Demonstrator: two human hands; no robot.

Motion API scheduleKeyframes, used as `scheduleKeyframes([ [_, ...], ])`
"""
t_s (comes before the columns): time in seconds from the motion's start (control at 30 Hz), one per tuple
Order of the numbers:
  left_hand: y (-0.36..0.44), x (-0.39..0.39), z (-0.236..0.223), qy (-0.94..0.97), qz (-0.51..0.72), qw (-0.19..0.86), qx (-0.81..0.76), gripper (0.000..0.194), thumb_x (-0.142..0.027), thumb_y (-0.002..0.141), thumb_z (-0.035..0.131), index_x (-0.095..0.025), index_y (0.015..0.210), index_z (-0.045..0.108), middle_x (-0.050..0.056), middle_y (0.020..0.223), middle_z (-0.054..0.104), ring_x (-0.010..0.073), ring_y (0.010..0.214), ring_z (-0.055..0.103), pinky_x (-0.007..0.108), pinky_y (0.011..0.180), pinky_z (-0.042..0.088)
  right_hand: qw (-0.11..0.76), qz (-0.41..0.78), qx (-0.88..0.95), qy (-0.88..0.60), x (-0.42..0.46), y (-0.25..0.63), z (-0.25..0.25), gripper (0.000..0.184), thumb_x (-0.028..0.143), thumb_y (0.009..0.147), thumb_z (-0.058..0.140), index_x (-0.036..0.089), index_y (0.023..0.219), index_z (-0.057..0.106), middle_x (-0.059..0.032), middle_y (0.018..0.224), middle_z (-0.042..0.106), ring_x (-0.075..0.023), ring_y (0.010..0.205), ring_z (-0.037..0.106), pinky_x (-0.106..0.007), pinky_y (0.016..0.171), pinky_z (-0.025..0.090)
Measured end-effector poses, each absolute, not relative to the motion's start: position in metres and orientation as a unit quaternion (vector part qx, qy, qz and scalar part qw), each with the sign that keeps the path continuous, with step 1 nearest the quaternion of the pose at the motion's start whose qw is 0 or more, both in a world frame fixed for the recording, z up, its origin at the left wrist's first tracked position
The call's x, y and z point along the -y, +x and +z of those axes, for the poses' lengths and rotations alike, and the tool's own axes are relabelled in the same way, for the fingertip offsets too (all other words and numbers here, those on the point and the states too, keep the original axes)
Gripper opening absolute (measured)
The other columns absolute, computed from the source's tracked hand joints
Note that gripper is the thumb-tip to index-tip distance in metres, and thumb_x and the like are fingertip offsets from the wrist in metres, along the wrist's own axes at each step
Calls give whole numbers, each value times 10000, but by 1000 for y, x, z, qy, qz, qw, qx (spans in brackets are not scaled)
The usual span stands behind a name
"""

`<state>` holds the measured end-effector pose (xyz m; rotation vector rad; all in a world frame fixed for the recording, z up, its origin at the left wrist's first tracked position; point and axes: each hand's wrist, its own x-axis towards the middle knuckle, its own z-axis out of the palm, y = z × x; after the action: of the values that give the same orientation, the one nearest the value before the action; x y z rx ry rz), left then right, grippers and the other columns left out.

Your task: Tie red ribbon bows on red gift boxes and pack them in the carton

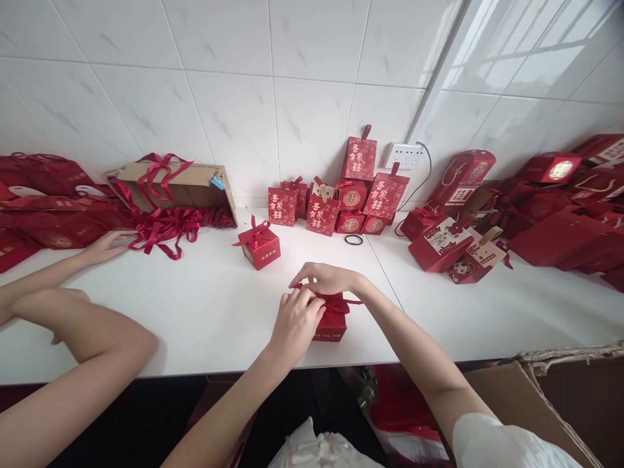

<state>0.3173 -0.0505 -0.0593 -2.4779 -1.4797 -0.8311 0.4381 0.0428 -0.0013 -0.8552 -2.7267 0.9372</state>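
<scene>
A small red gift box [330, 333] with gold lettering on its front stands near the table's front edge. Red ribbon [336, 303] crosses its top, and one tail sticks out to the right. My left hand [298, 318] covers the box's left side, fingers curled and pinched over the ribbon at the top. From behind, my right hand [327, 278] arches across the box with bent fingers, and a bit of red ribbon shows at its fingertips. Both hands hide most of the lid. Behind them sits another red box [263, 252], tied with a ribbon bow.
At left, a co-worker's hand [112, 246] lies beside loose ribbons [168, 227] spilling from a cardboard box [190, 183]. Several red tags and boxes [324, 216] stand along the wall. More red packages [441, 247] are at right; a black ring [353, 240] lies mid-table.
</scene>
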Motion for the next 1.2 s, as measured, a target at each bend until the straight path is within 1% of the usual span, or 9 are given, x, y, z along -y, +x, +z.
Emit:
scheduleKeyframes([
  [0.1, 319, 51, -60, -822, -275, 78, 493, 143, -140, 861, 506, -184, 850, 641, 37, 780, 604, 184, 768, 545, 324, 650, 346, 57, 320, 898, -298, -46, 436, -3, 369, 104, 785, 504, 166, 1124, 636, -118, 1154, 600, -180, 979, 592, -280, 831, 458],
  [0.27, 318, 51, -63, -818, -284, 75, 495, 125, -167, 867, 512, -182, 869, 636, 28, 791, 613, 172, 763, 550, 314, 667, 368, 65, 351, 874, -330, -51, 434, -14, 179, 135, 739, 562, 164, 855, 696, -47, 833, 656, -151, 739, 591, -246, 659, 454],
  [0.4, 318, 50, -63, -816, -285, 46, 501, 118, -175, 865, 516, -186, 872, 633, 26, 810, 614, 170, 766, 547, 311, 675, 383, 112, 362, 860, -341, -51, 434, -20, 129, 131, 756, 547, 158, 785, 669, -14, 754, 638, -127, 691, 577, -233, 640, 443],
  [0.7, 318, 49, -59, -810, -271, -16, 519, 73, -183, 848, 545, -183, 837, 618, 20, 802, 611, 182, 770, 527, 329, 705, 405, 226, 330, 820, -409, -48, 422, -28, 103, 121, 782, 543, 169, 770, 634, -30, 835, 672, -142, 777, 598, -265, 746, 435],
  [0.87, 317, 48, -58, -799, -265, -78, 534, 58, -190, 847, 544, -186, 827, 598, 17, 833, 608, 178, 792, 523, 330, 733, 415, 313, 274, 759, -500, -35, 451, -19, 179, 333, 844, 535, 187, 894, 625, -64, 895, 668, -171, 790, 600, -281, 726, 425],
  [0.93, 316, 48, -57, -795, -268, -102, 534, 60, -194, 851, 536, -194, 845, 596, 15, 849, 610, 178, 808, 527, 334, 750, 417, 290, 253, 733, -561, -21, 475, -20, 294, 425, 859, 492, 194, 731, 621, -63, 747, 655, -185, 704, 594, -289, 662, 408],
  [1.03, 315, 48, -54, -788, -274, -139, 533, 60, -204, 850, 535, -201, 861, 594, 15, 863, 611, 179, 826, 539, 346, 782, 421, 173, 339, 703, -601, 4, 503, -28, 499, 494, 883, 399, 201, 515, 567, -46, 511, 580, -171, 534, 557, -291, 589, 388],
  [1.1, 314, 47, -51, -783, -275, -161, 534, 72, -223, 855, 526, -201, 854, 594, 16, 862, 614, 182, 831, 550, 357, 795, 421, 137, 399, 676, -604, 18, 511, -35, 556, 520, 886, 355, 195, 481, 554, -43, 495, 582, -161, 505, 554, -287, 575, 394],
  [1.2, 313, 44, -47, -779, -275, -184, 533, 158, -255, 888, 464, -204, 814, 593, 16, 836, 622, 181, 809, 564, 364, 790, 419, 186, 410, 656, -605, 28, 510, -39, 478, 517, 865, 387, 190, 553, 540, -20, 567, 599, -143, 529, 532, -266, 542, 378],
])
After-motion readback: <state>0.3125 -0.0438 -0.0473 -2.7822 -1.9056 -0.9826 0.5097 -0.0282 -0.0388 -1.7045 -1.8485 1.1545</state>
